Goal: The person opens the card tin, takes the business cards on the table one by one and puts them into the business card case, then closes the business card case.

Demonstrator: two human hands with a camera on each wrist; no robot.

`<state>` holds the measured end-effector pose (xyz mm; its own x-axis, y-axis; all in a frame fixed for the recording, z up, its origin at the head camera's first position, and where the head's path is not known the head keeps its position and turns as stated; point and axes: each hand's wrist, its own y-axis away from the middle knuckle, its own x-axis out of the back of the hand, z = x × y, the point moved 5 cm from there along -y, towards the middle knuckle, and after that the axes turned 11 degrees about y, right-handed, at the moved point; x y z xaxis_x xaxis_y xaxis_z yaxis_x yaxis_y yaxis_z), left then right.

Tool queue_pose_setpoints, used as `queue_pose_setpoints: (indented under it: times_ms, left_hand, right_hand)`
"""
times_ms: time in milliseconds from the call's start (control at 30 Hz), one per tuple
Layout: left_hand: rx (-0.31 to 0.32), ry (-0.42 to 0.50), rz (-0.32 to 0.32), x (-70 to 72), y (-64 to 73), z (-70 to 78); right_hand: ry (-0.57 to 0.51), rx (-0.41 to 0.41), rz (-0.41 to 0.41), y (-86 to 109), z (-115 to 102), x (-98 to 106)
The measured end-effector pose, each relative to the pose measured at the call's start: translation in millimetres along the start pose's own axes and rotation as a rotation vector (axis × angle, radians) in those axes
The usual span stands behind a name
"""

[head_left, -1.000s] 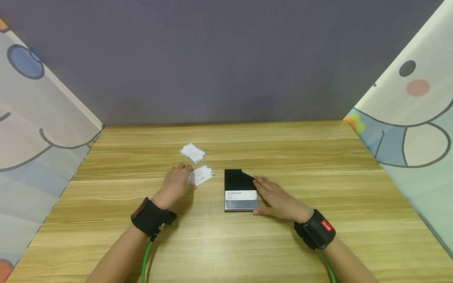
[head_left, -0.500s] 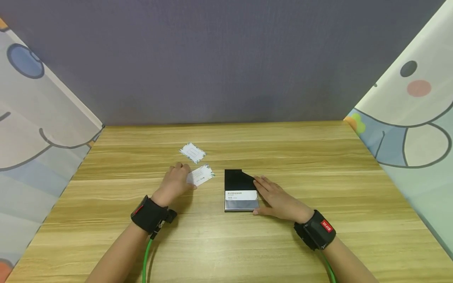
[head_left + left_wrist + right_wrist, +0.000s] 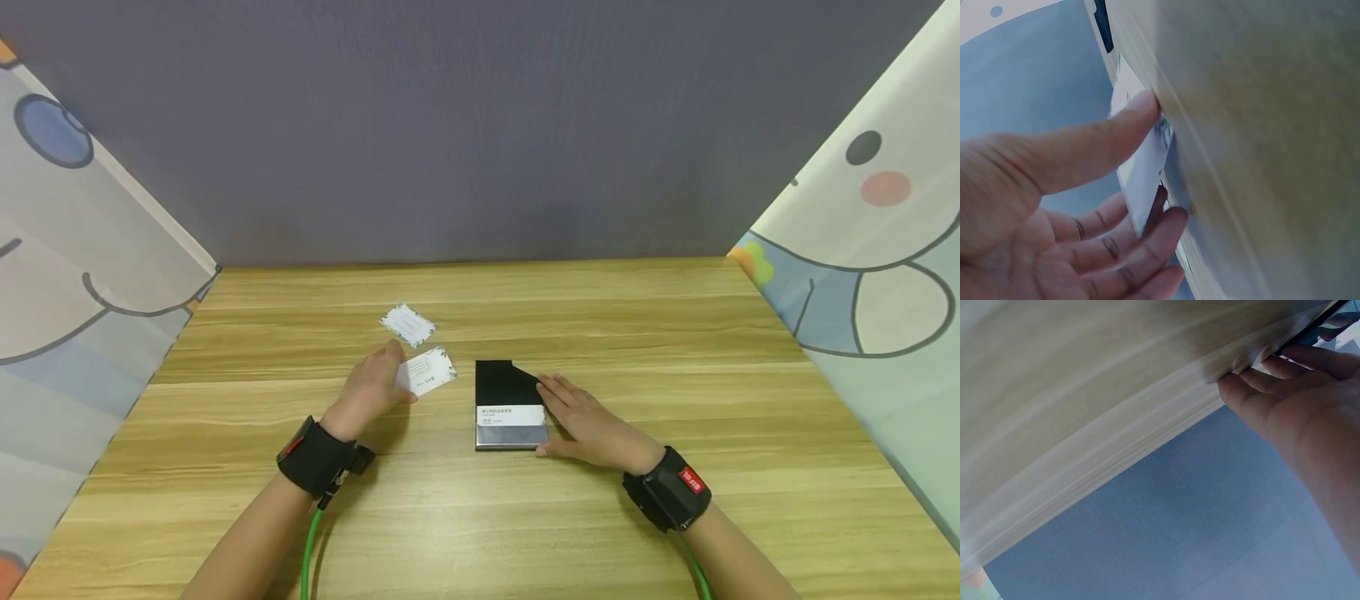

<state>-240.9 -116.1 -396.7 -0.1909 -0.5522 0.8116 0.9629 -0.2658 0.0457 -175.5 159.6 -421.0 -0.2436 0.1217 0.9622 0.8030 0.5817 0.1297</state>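
Note:
My left hand (image 3: 367, 387) pinches a white business card (image 3: 427, 372) by its left end, thumb on the near edge. In the left wrist view the card (image 3: 1135, 178) stands tilted between thumb and fingers, close to the tabletop. A second business card (image 3: 407, 324) with a leafy border lies flat just beyond that hand. At the middle sits a black card case (image 3: 504, 383), its lid folded back and a white card (image 3: 512, 413) showing inside. My right hand (image 3: 588, 425) rests at the case's right side, fingers extended along the lid edge and thumb at the near corner.
The wooden table (image 3: 480, 533) runs back to a grey panel (image 3: 480, 133). Cartoon-printed sheets flank it on both sides. Each wrist wears a black band, with a green cable (image 3: 309, 550) trailing from the left one.
The card in my left hand has tilted and its free end has risen slightly, while the left fingers have drawn together. My right hand and the case have stayed in place.

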Motion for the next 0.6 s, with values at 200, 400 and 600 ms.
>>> queue_pose_setpoints:
  times_ms: [200,400,600]
  left_hand:
    - [-0.006,0.009,0.008,-0.5,-0.4,0.4]
    - [-0.038,0.023,0.045,2.7,-1.0,4.7]
    - [-0.067,0.057,0.081,7.1,-0.7,11.2]
  right_hand:
    - [0.004,-0.004,-0.003,-0.2,0,-1]
    - [0.003,-0.003,0.001,0.1,0,-1]
    - [0.008,0.0,0.004,0.1,0,-1]
